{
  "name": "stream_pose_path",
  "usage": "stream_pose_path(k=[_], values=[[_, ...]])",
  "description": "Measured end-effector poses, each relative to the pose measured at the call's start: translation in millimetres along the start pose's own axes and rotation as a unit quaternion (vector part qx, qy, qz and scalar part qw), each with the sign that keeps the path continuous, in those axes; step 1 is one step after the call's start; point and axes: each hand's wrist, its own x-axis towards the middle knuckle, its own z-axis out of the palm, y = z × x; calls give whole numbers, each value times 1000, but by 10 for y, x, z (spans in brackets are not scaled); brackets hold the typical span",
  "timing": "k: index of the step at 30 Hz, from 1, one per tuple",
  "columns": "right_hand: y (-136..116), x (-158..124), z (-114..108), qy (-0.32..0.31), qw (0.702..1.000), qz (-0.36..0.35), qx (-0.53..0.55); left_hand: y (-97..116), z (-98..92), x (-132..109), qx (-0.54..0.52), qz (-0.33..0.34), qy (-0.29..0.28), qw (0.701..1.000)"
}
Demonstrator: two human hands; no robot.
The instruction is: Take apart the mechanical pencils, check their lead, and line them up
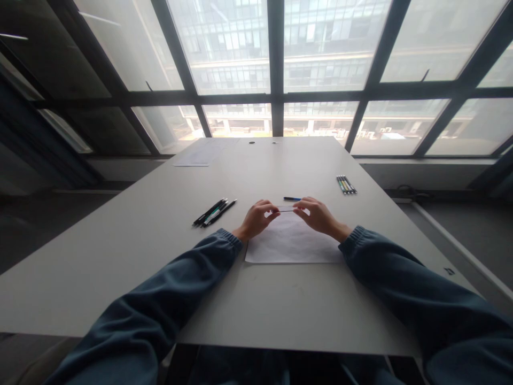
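My left hand (258,218) and my right hand (318,215) meet over a white sheet of paper (292,247) on the grey table (160,256). Each hand pinches one end of a thin, pale, rod-like part (286,210), held level between the fingertips just above the sheet. It is too small to name for sure. A blue pen piece (292,199) lies on the table right behind the hands.
A bundle of dark pens (214,212) lies left of my left hand. Another row of pens (346,184) lies at the far right. A paper sheet (200,154) sits at the far left end near two small dark dots (252,143). Big windows stand beyond.
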Motion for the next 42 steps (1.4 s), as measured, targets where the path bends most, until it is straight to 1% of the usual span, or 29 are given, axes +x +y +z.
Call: stream_pose_path(k=[2, 5, 9, 12, 14, 16, 19, 23, 26, 29, 33, 35, 39, 42], values=[[-28, -26, 41, -11, 1000, -15, -22, 8, -4, 5, -1, 3, 0, 1000], [-10, -42, 70, -7, 1000, -20, -22, 14, -7, 9, -3, 5, 0, 1000], [39, -56, 56, 9, 1000, -1, 5, -6, -7, 5, 2, -2, 3, 1000], [100, -75, 30, 33, 999, 15, 20, -64, 1, 8, 14, -17, -2, 1000], [159, -90, 9, 53, 998, 27, 14, -119, 15, 17, 24, -28, -13, 999], [226, -108, -9, 60, 997, 43, 0, -171, 36, 30, 33, -32, -29, 999], [317, -137, -16, 41, 997, 67, -11, -212, 65, 44, 42, -34, -64, 997], [367, -166, 8, 10, 996, 90, -12, -190, 64, 50, 49, -46, -100, 993], [351, -169, 18, 3, 995, 97, -16, -176, 29, 62, 53, -53, -84, 994], [338, -166, 14, -1, 995, 100, -21, -218, -9, 62, 47, -58, -60, 995], [362, -176, 12, -10, 995, 97, -23, -326, -38, 19, 32, -57, -62, 996], [378, -180, 15, -11, 995, 97, -25, -368, -44, -3, 25, -45, -59, 997], [384, -179, 27, -16, 994, 100, -30, -415, -55, -16, 28, -25, -49, 998], [379, -176, 34, -17, 994, 102, -31, -433, -77, -10, 43, -17, -58, 997]])
